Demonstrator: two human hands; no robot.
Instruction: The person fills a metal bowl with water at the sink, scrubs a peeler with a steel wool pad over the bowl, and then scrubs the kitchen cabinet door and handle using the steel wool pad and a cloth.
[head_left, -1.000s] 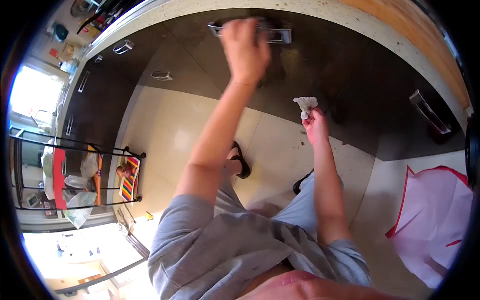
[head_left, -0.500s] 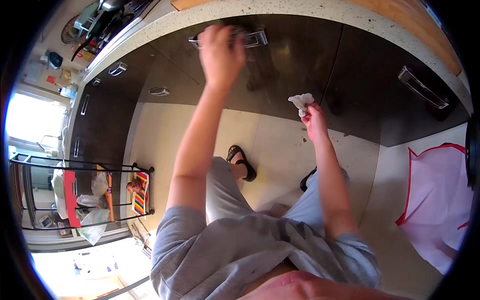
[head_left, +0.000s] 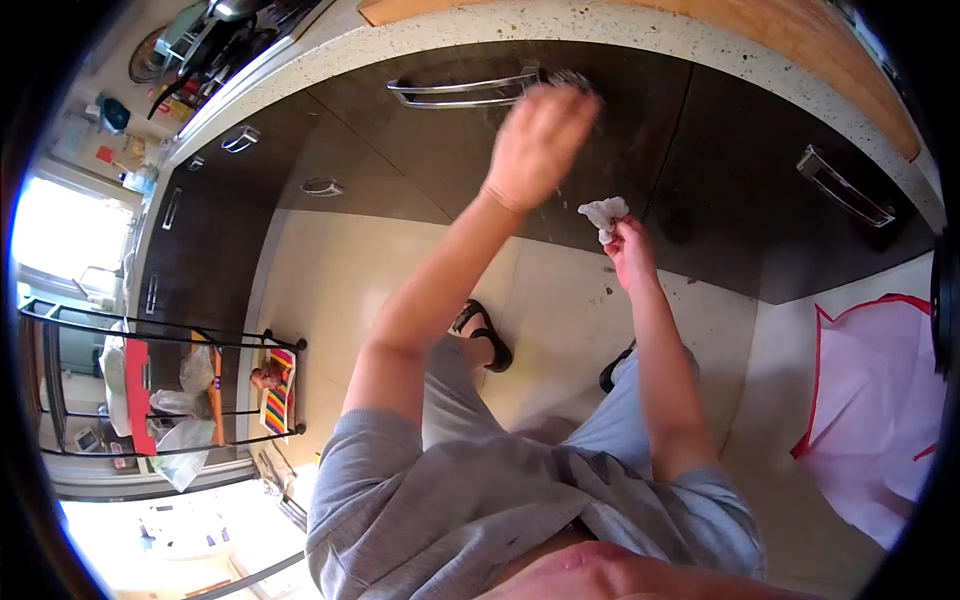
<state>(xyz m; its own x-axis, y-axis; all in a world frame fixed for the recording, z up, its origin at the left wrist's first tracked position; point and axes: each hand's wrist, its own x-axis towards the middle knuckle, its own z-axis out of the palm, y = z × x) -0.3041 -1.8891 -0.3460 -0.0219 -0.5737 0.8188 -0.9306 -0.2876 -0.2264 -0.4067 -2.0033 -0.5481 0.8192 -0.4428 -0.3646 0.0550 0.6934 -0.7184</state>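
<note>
My left hand (head_left: 540,140) is closed around a steel wool scrubber (head_left: 572,80), of which only a grey, wiry edge shows past the fingers. It presses against the dark cabinet front (head_left: 440,150), just right of a long chrome handle (head_left: 465,95). Lower and to the right, my right hand (head_left: 630,248) pinches a crumpled whitish tissue or cloth (head_left: 603,214), held in front of the cabinet and apart from it.
A speckled countertop (head_left: 480,40) runs above the cabinets. Another chrome handle (head_left: 845,188) sits at right. A white bag with red edging (head_left: 870,390) stands on the right; a black wheeled rack (head_left: 170,335) is at left. Crumbs (head_left: 608,290) dot the floor.
My left hand has moved right with the scrubber, from over the chrome handle to the panel beside its right end. My right hand stays nearly in place with the white piece.
</note>
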